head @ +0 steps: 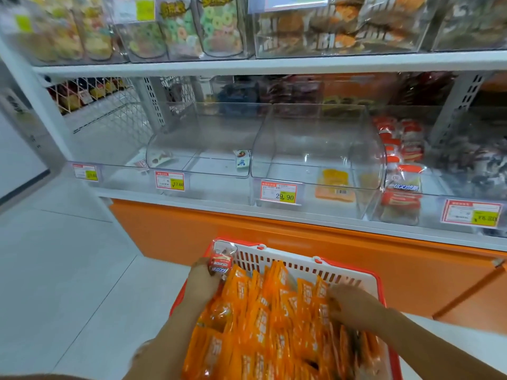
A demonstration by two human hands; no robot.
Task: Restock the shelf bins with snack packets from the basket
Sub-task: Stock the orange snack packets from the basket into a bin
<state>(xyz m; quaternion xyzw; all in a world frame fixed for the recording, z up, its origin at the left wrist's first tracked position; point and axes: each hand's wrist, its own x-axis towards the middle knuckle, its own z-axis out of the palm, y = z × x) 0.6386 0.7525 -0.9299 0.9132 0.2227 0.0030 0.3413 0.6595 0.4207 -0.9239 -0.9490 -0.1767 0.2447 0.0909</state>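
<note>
A red and white basket (274,259) sits low in front of the shelf, heaped with orange snack packets (260,319). My left hand (201,281) holds a red and white packet (220,259) at the basket's far left corner. Reaching in from the right, my right hand (354,305) has its fingers down among the orange packets; whether it grips one is hidden. Above stands a clear shelf bin (318,133) tagged 29.90 with one orange packet (333,185) lying in it. The bin to its right (411,215) holds red and white packets (402,165).
A clear bin (200,127) on the left holds a few small packets (242,157). Price tags (170,181) line the shelf's front edge. An orange base panel (301,239) runs under the shelf. The upper shelf (274,64) carries tubs of sweets. Pale floor tiles (68,270) lie to the left.
</note>
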